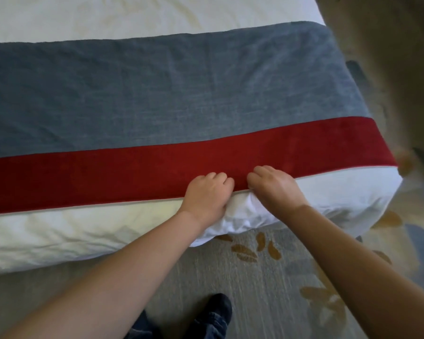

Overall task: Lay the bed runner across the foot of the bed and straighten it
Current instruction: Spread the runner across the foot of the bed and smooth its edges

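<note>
I note leaf-patterned carpet [255,280] in front, with a dark shoe [218,307] on it. The bed runner [157,94] lies across the white duvet [83,231]. My left hand [205,194] and right hand [274,187], close together, grip its red near edge with curled fingers. Thumbs are hidden and the right margin is blurred.
</note>
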Demonstrator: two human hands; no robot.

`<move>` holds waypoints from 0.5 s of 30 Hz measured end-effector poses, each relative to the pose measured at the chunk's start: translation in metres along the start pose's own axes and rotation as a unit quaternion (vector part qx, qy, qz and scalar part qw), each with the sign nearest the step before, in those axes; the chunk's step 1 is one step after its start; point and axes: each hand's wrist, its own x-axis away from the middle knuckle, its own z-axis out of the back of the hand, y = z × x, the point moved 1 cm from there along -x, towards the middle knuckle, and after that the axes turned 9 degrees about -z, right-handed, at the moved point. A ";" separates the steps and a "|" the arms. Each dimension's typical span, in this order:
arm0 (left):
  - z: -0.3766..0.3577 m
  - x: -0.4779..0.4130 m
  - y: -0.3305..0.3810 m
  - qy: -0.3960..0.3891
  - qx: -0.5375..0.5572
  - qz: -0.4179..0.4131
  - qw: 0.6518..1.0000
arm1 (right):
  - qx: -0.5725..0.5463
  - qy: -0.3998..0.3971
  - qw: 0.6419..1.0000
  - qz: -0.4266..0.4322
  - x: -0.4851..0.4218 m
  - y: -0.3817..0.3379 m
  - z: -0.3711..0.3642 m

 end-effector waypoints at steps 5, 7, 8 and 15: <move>0.002 -0.038 0.036 0.032 0.022 0.002 0.999 | 0.026 -0.007 0.999 -0.034 0.012 0.043 0.010; 0.006 -0.051 0.052 0.046 0.015 0.008 0.999 | 0.033 -0.005 0.997 -0.063 0.017 0.061 0.014; 0.007 -0.055 0.056 0.050 0.011 0.010 0.999 | 0.037 -0.009 0.997 -0.065 0.020 0.065 0.015; -0.001 -0.039 0.047 0.051 -0.003 -0.021 0.998 | 0.028 -0.022 0.995 -0.097 0.025 0.052 0.003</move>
